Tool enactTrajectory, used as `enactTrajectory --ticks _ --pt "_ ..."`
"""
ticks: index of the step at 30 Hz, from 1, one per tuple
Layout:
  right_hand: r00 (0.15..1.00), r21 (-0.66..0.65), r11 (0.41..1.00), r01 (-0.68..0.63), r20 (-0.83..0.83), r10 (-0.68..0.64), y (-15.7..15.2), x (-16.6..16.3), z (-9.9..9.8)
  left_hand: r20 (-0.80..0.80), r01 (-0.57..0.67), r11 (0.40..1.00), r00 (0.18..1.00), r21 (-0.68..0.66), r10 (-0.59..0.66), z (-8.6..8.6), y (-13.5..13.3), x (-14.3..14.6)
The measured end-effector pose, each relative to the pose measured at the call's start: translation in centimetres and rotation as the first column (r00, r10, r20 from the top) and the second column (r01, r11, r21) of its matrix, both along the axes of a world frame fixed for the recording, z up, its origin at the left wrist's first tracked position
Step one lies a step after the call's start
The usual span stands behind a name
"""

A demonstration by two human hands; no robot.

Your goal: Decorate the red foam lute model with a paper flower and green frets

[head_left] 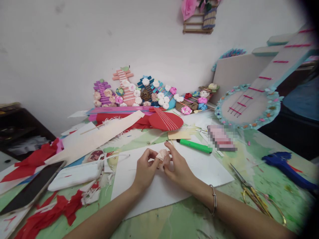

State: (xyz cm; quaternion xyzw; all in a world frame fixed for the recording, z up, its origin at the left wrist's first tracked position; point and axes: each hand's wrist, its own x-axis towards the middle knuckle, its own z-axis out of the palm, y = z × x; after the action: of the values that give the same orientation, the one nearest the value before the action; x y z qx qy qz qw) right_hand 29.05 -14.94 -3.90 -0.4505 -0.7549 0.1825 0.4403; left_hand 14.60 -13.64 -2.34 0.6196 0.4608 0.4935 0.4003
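Note:
Both hands meet over a white sheet of card [196, 174] on the table. Between the fingertips is a small cream piece of crepe paper [162, 154], gathered and folded like a little flower. My left hand [146, 168] pinches it from the left with thumb and forefinger. My right hand [178, 166] grips its other side, thumb below, with the forefinger raised past the top. Fingers hide the paper's lower part. Just beyond my right hand lie a green marker [195, 146] and a small tan paper piece [178, 135].
Gold-handled scissors [254, 194] and a blue glue gun [290, 169] lie at the right. A phone [31, 186], white power bank [76, 176] and red crepe scraps [59, 209] are at the left. Behind stand a red lute-shaped craft [166, 120], several flowered ones and a large one [245, 109].

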Motion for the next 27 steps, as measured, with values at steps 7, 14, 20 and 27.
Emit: enactTrajectory --ticks 7,14,20,27 --pt "0.999 -0.022 0.999 -0.038 -0.009 0.038 0.2 0.1 -0.4 0.04 0.005 0.999 0.999 -0.047 -0.003 0.2 0.1 -0.1" --pt "0.999 -0.028 0.999 -0.03 -0.036 0.029 0.4 0.3 -0.6 0.052 0.01 0.998 0.999 -0.067 -0.006 0.2 0.4 -0.2" --pt "0.994 -0.039 0.999 0.033 -0.101 -0.037 0.6 0.2 -0.6 0.083 0.024 0.997 0.996 -0.073 -0.018 -0.1 0.6 -0.2" --pt "0.969 -0.196 0.979 0.064 -0.223 -0.108 0.5 0.4 0.0 0.131 0.004 0.997 0.991 -0.078 0.007 -0.8 0.7 -0.3"
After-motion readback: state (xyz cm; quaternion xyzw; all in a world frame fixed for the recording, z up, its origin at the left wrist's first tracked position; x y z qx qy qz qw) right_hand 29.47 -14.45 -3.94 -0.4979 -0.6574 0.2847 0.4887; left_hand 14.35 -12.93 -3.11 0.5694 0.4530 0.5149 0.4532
